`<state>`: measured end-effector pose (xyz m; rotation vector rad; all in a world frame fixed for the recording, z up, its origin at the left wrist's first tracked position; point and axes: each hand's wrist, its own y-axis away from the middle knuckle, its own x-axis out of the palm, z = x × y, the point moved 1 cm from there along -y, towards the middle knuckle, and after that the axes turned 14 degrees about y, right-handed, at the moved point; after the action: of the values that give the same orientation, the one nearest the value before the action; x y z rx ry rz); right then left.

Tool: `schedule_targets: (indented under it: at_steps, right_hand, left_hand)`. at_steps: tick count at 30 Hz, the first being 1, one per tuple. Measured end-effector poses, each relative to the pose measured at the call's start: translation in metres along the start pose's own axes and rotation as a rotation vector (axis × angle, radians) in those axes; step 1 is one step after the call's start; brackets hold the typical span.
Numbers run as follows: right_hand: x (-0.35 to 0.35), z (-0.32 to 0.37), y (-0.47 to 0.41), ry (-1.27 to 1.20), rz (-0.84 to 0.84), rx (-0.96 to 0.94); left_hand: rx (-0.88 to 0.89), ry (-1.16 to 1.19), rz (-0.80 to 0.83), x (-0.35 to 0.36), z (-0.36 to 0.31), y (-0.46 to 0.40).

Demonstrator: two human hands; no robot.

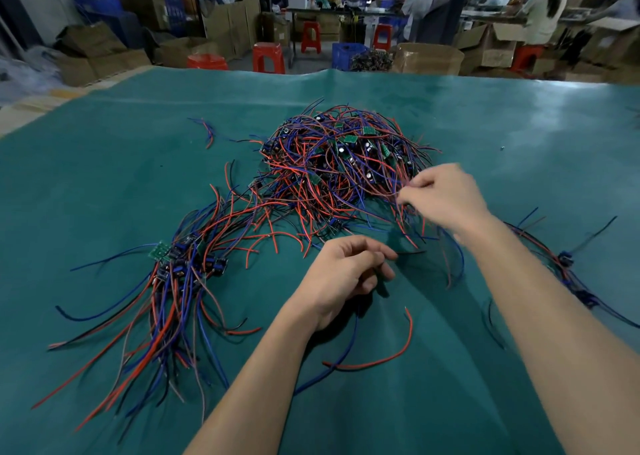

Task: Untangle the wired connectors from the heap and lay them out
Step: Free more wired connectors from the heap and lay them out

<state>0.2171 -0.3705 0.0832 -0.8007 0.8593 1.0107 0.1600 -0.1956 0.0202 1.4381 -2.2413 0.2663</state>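
Teal cloth covers the surface (121, 184), slightly rippled at its far edge; the heap (332, 167) of red, blue and black wired connectors sits mid-surface; a laid-out bundle (173, 281) lies near left, a smaller group (568, 267) at right. Right hand (446, 198) pinches wires at the heap's near right edge; left hand (346, 274), fingers curled, pinches a thin black wire (410, 253). Beyond: cardboard boxes (429, 57), red stools (268, 57), a blue crate (348, 54), seated workers at far benches.
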Motion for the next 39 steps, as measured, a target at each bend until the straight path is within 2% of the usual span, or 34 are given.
schedule_targets:
  at_steps: [2, 5, 7, 8, 10, 12, 16, 20, 24, 29, 35, 39]
  right_hand:
    - [-0.02, -0.009, 0.014, -0.412, 0.082, 0.1]
    - [-0.045, -0.016, 0.039, -1.164, 0.338, 0.166]
    - [-0.048, -0.011, 0.057, -1.46, 0.466, 0.118]
    - [-0.043, -0.008, 0.064, -1.513, 0.498, 0.098]
    - [-0.022, -0.001, 0.076, -1.446, 0.469, 0.115]
    - [0.003, 0.004, 0.084, -1.307, 0.345, 0.148]
    - [0.033, 0.005, 0.09, -1.104, 0.152, 0.128]
    - [0.036, -0.002, 0.087, -1.074, 0.143, 0.169]
    - [0.037, -0.006, 0.085, -1.054, 0.092, 0.145]
    - [0.028, -0.02, 0.074, -1.006, -0.107, 0.171]
    - [0.012, -0.049, 0.062, -0.87, -0.48, 0.176]
    - [0.01, -0.057, 0.06, -0.927, -0.64, 0.308]
  left_hand:
    - [-0.003, -0.006, 0.006, 0.0, 0.0, 0.0]
    - [-0.011, -0.02, 0.022, -0.001, 0.0, 0.0]
    - [-0.005, -0.006, 0.035, -0.002, 0.0, 0.0]
    - [-0.003, 0.012, 0.04, -0.002, 0.0, 0.0]
    - [-0.012, 0.068, 0.038, -0.002, -0.001, -0.001]
    - [-0.028, 0.121, 0.056, -0.001, -0.003, -0.001]
    - [0.01, 0.036, 0.124, -0.006, -0.002, 0.001]
    - [0.013, 0.05, 0.052, -0.008, 0.001, -0.001]
    - [0.022, 0.055, 0.071, -0.007, 0.001, -0.003]
    - [0.025, -0.015, 0.119, -0.005, 0.002, -0.002]
    - [0.055, -0.138, 0.155, -0.002, 0.003, 0.001]
    - [0.069, -0.155, 0.148, -0.003, 0.002, 0.001]
